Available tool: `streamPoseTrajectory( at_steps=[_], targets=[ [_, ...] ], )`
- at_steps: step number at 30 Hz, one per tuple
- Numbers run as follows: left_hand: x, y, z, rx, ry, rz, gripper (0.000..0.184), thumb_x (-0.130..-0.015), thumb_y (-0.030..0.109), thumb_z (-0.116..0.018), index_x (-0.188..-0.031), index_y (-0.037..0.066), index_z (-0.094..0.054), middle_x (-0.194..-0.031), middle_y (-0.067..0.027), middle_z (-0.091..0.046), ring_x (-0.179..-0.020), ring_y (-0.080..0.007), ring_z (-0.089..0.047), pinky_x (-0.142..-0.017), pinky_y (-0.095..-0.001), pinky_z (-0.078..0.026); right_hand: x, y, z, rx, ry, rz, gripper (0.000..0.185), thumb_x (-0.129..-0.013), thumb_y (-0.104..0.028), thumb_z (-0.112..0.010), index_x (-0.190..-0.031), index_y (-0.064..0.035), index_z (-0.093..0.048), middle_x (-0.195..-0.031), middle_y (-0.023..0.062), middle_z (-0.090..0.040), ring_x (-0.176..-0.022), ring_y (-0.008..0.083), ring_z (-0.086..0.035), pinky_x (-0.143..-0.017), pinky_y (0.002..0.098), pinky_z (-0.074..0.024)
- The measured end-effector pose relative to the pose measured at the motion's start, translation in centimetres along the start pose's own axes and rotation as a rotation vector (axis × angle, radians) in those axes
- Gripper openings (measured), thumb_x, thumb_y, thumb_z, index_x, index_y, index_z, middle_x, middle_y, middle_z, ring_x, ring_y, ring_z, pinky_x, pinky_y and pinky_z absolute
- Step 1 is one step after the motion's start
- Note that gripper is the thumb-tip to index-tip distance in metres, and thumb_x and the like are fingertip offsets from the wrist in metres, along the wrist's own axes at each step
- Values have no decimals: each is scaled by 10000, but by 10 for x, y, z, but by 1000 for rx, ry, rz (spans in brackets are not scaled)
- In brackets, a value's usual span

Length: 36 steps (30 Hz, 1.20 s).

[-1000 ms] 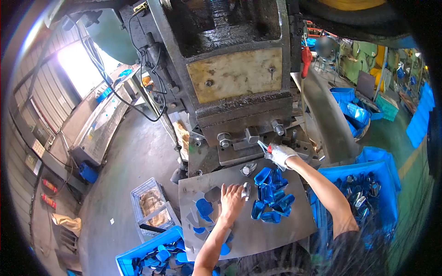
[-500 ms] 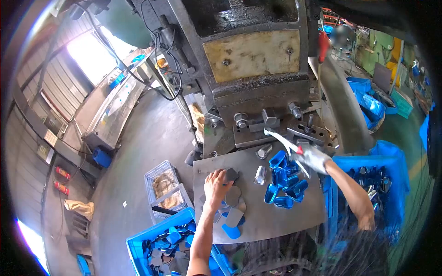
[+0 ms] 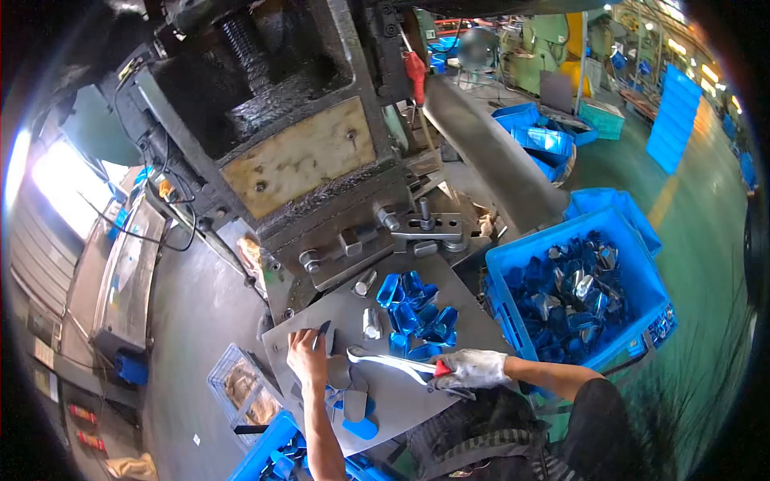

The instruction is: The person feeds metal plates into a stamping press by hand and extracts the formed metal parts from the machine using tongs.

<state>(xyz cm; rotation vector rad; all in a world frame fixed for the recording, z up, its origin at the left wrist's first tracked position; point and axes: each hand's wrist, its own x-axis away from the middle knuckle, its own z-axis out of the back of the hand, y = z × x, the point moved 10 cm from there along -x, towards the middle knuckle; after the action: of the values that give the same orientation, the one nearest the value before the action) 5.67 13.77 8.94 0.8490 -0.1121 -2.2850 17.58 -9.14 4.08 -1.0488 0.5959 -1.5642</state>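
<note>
My bare left hand [image 3: 308, 357] pinches a dark flat metal blank [image 3: 322, 331] upright over the metal table [image 3: 385, 409]. Several grey rounded blanks [image 3: 353, 401] and a blue one [image 3: 360, 429] lie just right of that wrist. In a white glove, my right hand [image 3: 480, 369] is closed round the red-gripped handles of long pale tongs [image 3: 389, 361]. The tongs point left, their tip near the grey blanks, with nothing visible between the jaws. Beyond them sits a pile of blue formed metal cups [image 3: 413, 305], beside two silver pieces [image 3: 371, 323].
A large press [image 3: 297, 156] with a bolted die block [image 3: 345, 250] stands beyond the table. To the right is a blue crate [image 3: 499, 293] of formed pieces. A basket [image 3: 233, 353] and another blue bin [image 3: 269, 450] stand at the lower left.
My right hand and the tongs have drawn back from the die to the near side of the table. The left hand has lifted the dark blank, and the view has turned right.
</note>
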Motion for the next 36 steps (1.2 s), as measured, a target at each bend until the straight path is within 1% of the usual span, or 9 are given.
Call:
streamPoseTrajectory(
  at_steps=[2, 5, 6, 10, 14, 17, 25, 29, 36],
  targets=[
    [3, -2, 8, 59, 54, 3, 125, -687, 85, -687, -741, 4, -608, -695, -82, -576, -601, -207, -543, -585, -323, -448, 0, -1, 7, 34, -27, -34, 471, -841, -452, -537, -1091, -56, -489, -820, 158, -605, -767, 299, -592, -690, 383, -442],
    [31, -45, -13, 606, -64, 479, 116, -734, 84, -669, -785, -5, -615, -708, -57, -600, -598, -118, -542, -535, -276, -429, -9, -4, 23, 120, -76, -81, 484, -832, -443, -553, -1117, -63, -458, -767, 135, -591, -713, 268, -593, -636, 360, -445],
    [30, -32, -10, 998, 51, 456, 161, -757, 81, -657, -877, -15, -609, -736, -42, -609, -629, -83, -542, -519, -237, -430, -16, -4, 33, 127, -30, -70, 467, -839, -428, -552, -1120, -67, -456, -765, 124, -594, -704, 247, -594, -631, 355, -449],
    [68, -8, -49, 1376, -203, 735, 460, -748, -13, -621, -1185, 44, -489, -924, -31, -574, -754, -92, -563, -546, -201, -469, -61, 32, 71, -194, 92, -149, 361, -858, -422, -530, -997, -89, -526, -805, 100, -597, -732, 212, -576, -683, 363, -446],
    [83, 8, -57, 1328, -240, 754, 256, -758, 24, -663, -1005, 33, -597, -800, 13, -613, -702, -72, -558, -588, -205, -429, -105, 11, 130, 226, 340, 53, 248, -814, -293, -580, -851, -71, -476, -753, 127, -554, -693, 247, -552, -646, 358, -433],
    [83, 21, -54, 1372, -267, 694, 124, -784, 44, -657, -895, 31, -604, -778, -17, -632, -687, -79, -572, -617, -215, -453, -141, 33, 136, -22, 323, -27, 242, -816, -280, -585, -862, -68, -476, -757, 143, -565, -702, 247, -571, -628, 362, -428],
    [103, 13, -81, 1526, -240, 888, 265, -820, -21, -560, -1063, 24, -464, -962, -113, -583, -791, -205, -626, -659, -255, -523, -205, 38, 149, -212, 489, 52, 165, -837, -182, -574, -857, -21, -541, -639, 77, -531, -579, 174, -540, -522, 351, -412],
    [96, 13, -69, 1560, -182, 850, 219, -865, 70, -488, -1074, 8, -500, -1003, -143, -597, -861, -258, -627, -722, -302, -501, -134, 4, 123, -570, 260, -46, 164, -846, -180, -574, -864, -22, -532, -636, 40, -516, -575, 118, -523, -505, 300, -425],
    [90, 23, -73, 1584, -230, 829, 265, -916, 187, -441, -1122, 22, -471, -1041, -130, -586, -890, -258, -625, -761, -307, -494, -8, 23, 78, 277, 253, -204, 322, -880, -387, -488, -960, -76, -469, -642, 104, -572, -563, 254, -596, -569, 385, -466]
  ],
)
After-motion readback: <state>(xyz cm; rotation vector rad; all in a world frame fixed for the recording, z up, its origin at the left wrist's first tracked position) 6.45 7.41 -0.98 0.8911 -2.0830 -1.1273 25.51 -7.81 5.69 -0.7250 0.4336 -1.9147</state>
